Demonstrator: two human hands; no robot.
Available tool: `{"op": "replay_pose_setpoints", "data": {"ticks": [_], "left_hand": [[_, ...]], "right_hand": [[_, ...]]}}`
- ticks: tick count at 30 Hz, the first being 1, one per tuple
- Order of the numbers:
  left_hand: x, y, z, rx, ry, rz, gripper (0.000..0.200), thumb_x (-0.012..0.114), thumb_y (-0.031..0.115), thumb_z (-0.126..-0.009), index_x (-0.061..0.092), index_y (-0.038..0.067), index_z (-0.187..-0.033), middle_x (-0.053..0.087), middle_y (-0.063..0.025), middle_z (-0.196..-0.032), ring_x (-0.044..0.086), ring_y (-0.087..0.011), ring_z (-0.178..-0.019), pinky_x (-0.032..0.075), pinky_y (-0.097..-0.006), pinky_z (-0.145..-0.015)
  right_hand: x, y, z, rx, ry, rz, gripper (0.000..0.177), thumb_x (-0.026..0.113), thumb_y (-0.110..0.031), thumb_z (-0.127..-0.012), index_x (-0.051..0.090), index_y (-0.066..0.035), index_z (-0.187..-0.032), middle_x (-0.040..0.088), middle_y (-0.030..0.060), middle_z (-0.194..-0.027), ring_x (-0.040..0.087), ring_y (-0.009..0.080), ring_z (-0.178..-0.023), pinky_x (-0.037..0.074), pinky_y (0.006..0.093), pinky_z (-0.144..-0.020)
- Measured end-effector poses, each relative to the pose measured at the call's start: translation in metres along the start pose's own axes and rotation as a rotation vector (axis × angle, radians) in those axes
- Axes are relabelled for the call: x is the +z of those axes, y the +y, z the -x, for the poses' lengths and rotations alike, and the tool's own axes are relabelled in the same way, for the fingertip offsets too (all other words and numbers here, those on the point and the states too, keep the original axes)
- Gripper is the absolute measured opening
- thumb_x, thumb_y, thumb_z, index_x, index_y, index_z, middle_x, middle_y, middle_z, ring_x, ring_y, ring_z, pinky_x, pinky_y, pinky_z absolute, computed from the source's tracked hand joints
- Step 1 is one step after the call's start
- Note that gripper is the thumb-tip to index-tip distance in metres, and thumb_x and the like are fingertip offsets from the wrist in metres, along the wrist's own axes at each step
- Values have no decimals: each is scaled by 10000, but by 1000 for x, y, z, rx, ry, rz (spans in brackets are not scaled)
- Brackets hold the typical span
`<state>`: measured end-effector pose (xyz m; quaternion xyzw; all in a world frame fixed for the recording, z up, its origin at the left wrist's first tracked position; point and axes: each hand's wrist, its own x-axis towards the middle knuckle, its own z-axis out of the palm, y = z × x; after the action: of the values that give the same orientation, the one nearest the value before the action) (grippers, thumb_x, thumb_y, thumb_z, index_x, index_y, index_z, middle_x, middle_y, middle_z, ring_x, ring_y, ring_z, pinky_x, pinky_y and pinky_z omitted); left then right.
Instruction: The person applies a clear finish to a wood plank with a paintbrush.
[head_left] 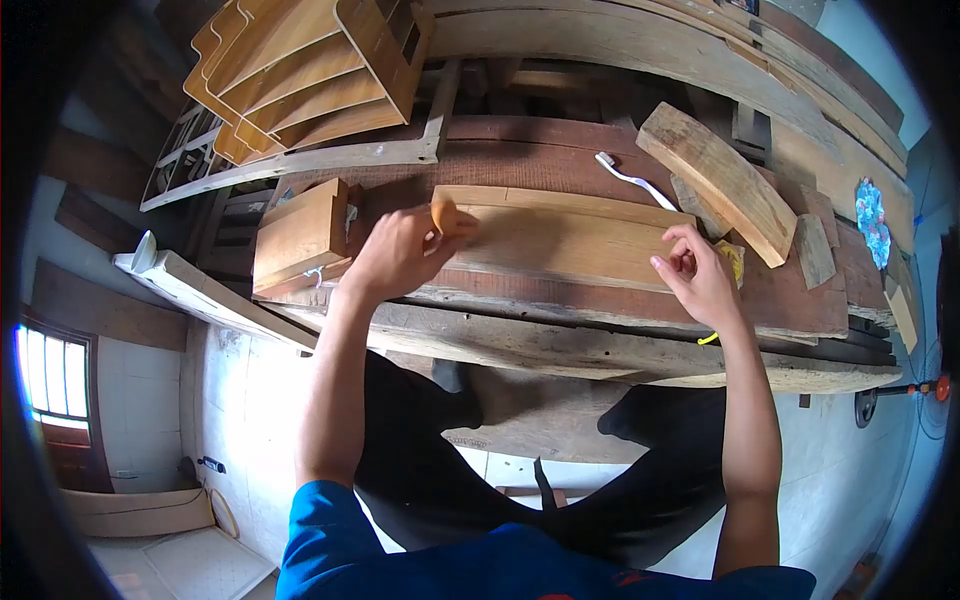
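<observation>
My left hand (400, 252) is closed, its fingertips pinching a small curled orange-brown piece (443, 216) over the left end of a flat wooden board (560, 242). Motion smears those fingertips slightly. A narrow wooden strip (570, 203) runs along the board's far edge. At the board's right end hovers my right hand (703, 270), fingers bent and thumb apart from them, with nothing visible in it. Behind that hand a yellow thing (737, 262) shows in part. Just beyond the board lies a white and purple toothbrush (637, 181).
A wooden box-like block (300, 238) sits left of the board. Thick wood offcuts (718, 178) lie to the right, near a crumpled blue patterned wrapper (872, 222). A tiered wooden rack (310, 75) stands far left. The rough bench beam (560, 345) runs along the near side.
</observation>
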<state>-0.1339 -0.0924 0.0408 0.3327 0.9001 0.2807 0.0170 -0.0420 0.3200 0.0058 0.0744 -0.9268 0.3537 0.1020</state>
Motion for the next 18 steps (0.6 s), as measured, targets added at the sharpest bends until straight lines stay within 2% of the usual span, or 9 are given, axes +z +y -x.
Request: {"op": "replay_pose_setpoints", "data": {"ticks": [2,5,9,10,13,14,15,17,18], "left_hand": [[-2,-6,5,39,-121,308,283,683,230,-1014,742,74,-1243,762,-147,-1163,747,-265,-1040,595,-390,-924],[-5,-29,5,-72,-131,345,304,688,228,-1016,731,38,-1249,762,-148,-1156,745,-233,-1035,582,-380,-947],[-3,-40,-3,-307,246,69,296,668,230,-1026,738,28,-1231,767,-182,-1046,760,-246,-946,592,-375,-848],[3,-45,-4,-262,329,32,258,653,216,-1031,754,68,-1217,770,-168,-1037,765,-278,-883,598,-399,-787],[16,-33,-9,-4,343,-45,231,642,197,-1034,763,110,-1211,770,-157,-1066,762,-318,-881,599,-414,-780],[12,-9,-7,-64,187,-87,220,632,179,-1037,770,141,-1205,766,-152,-1093,749,-357,-915,598,-428,-801],[15,7,-8,-70,118,-51,225,633,170,-1036,763,102,-1206,766,-164,-1097,757,-341,-910,599,-413,-823],[19,12,-8,-15,41,233,247,644,195,-1034,753,64,-1213,774,-168,-1076,765,-309,-899,600,-397,-822],[20,9,-7,-20,47,243,256,649,206,-1033,750,56,-1214,777,-169,-1064,766,-300,-900,600,-395,-822]], "right_hand": [[1,0,0,-7,0,-5,290,799,-220,-931,616,-90,-1114,581,13,-721,563,129,-645,480,304,-627],[1,0,-1,6,-23,21,292,799,-228,-932,617,-95,-1118,573,9,-720,562,127,-643,476,301,-623],[0,-1,-1,14,-32,22,285,800,-231,-929,619,-96,-1104,570,4,-719,561,125,-640,471,301,-617],[1,0,-1,5,-29,21,283,800,-231,-929,620,-96,-1100,569,4,-717,561,126,-639,470,302,-617],[0,-3,-1,4,-26,29,280,802,-232,-927,621,-96,-1091,569,4,-715,562,128,-640,470,306,-615],[0,-4,-1,10,-26,33,279,802,-233,-926,621,-96,-1088,569,4,-714,562,129,-640,470,308,-615],[0,-4,-1,8,-26,33,281,803,-236,-926,621,-96,-1088,569,6,-714,562,131,-641,471,309,-616],[0,-5,-1,4,-32,37,285,803,-242,-925,620,-96,-1087,568,9,-714,563,135,-643,472,313,-617],[0,-4,-1,4,-31,41,284,803,-245,-925,621,-95,-1083,568,10,-713,563,137,-644,473,315,-617]]}}
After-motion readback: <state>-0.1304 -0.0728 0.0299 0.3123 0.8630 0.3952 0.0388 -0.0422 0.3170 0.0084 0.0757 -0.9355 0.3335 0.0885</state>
